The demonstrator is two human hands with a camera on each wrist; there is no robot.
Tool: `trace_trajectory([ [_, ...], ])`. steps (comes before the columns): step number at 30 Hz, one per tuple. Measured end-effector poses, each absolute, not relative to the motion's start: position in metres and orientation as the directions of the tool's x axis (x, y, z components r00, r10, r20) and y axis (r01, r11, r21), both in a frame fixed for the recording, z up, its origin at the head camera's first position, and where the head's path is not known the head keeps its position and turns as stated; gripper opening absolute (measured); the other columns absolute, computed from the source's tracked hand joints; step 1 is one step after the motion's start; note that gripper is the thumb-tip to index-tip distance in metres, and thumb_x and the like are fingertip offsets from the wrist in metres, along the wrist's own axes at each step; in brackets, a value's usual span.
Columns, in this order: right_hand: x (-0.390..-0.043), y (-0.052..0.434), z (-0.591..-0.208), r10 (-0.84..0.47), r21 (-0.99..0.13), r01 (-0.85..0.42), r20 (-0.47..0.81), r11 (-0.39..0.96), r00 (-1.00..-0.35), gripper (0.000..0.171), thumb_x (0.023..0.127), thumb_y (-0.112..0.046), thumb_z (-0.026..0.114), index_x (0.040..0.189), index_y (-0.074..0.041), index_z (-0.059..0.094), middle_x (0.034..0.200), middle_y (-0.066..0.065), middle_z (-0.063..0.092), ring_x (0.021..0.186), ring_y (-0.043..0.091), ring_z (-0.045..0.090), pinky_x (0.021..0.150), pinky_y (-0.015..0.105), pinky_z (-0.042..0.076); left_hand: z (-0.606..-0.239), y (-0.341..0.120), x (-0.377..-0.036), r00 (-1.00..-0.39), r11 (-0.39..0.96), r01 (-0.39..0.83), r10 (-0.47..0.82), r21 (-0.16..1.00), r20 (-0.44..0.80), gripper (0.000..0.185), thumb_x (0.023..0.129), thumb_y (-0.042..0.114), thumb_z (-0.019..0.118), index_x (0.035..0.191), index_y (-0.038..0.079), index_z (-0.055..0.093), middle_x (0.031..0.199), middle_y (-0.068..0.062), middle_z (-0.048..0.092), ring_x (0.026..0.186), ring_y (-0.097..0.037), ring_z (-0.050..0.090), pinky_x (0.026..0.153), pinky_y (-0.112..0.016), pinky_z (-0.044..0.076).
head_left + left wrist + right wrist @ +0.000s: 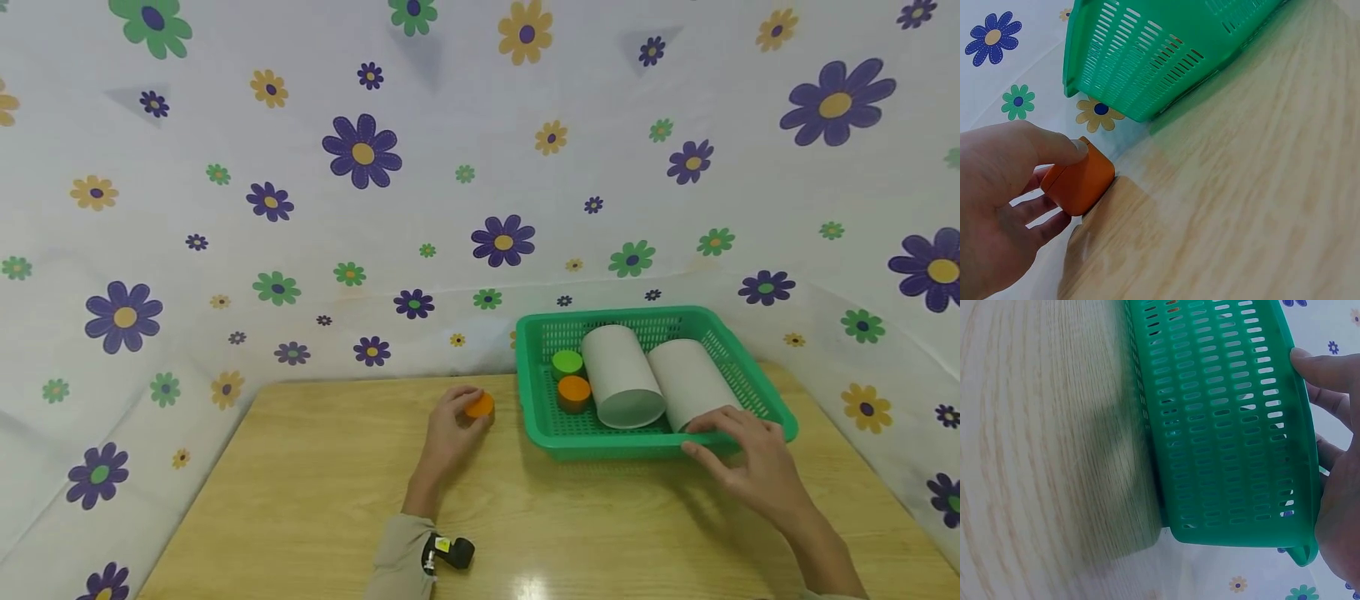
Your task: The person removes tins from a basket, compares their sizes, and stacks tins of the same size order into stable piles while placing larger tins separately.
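My left hand holds a small orange lidded container between thumb and fingers. Its base meets the wooden tabletop, just left of a green plastic basket. At the basket's front right, my right hand grips the rim, thumb on the outer side and fingers over the edge. Inside the basket two white cylinders lie side by side. Left of them stand a small container with a bright green top and another with an orange top.
A light wooden table carries everything. Behind it and at both sides hangs a white sheet printed with purple, green and yellow flowers. The slotted basket wall rises from the table before my right hand.
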State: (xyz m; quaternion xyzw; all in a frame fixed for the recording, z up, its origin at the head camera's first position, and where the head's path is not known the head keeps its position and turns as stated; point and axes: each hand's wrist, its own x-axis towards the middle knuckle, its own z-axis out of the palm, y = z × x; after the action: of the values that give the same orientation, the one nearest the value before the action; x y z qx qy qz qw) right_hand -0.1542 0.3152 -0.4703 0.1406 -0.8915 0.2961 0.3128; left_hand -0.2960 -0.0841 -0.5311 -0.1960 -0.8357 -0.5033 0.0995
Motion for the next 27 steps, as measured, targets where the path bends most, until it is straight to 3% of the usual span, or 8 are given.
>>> trace_trajectory([
  [16,-0.155,0.316,-0.468,-0.079,-0.423,-0.435,0.638,0.795,-0.766,0.027,0.076,-0.011,0.089,0.094,-0.022,0.071,0.096,-0.010,0.067,0.098,0.006,0.053,0.080,0.052,0.029,-0.533,-0.083,-0.297,-0.906,0.330,0.420,0.212,0.845,0.367,0.047,0.088,-0.002,0.078,0.133,0.000,0.065,0.141,-0.014,0.057,0.128,-0.032,0.056,0.105,-0.047,0.049],
  [21,-0.154,0.317,-0.470,-0.071,-0.426,-0.423,0.633,0.799,-0.771,0.026,0.076,-0.013,0.089,0.094,-0.022,0.072,0.096,-0.009,0.067,0.099,0.005,0.052,0.080,0.053,0.029,-0.526,-0.085,-0.298,-0.869,0.342,0.495,0.205,0.799,0.450,0.051,0.087,-0.002,0.079,0.135,0.003,0.063,0.139,-0.021,0.058,0.130,-0.039,0.054,0.103,-0.059,0.048],
  [27,-0.153,0.313,-0.471,-0.064,-0.436,-0.427,0.637,0.792,-0.768,0.027,0.076,-0.012,0.089,0.094,-0.024,0.072,0.097,-0.009,0.067,0.102,0.004,0.051,0.080,0.052,0.028,-0.506,-0.086,-0.294,-0.820,0.386,0.569,0.203,0.726,0.535,0.047,0.088,0.003,0.078,0.133,0.006,0.065,0.135,-0.017,0.062,0.127,-0.037,0.056,0.097,-0.061,0.051],
])
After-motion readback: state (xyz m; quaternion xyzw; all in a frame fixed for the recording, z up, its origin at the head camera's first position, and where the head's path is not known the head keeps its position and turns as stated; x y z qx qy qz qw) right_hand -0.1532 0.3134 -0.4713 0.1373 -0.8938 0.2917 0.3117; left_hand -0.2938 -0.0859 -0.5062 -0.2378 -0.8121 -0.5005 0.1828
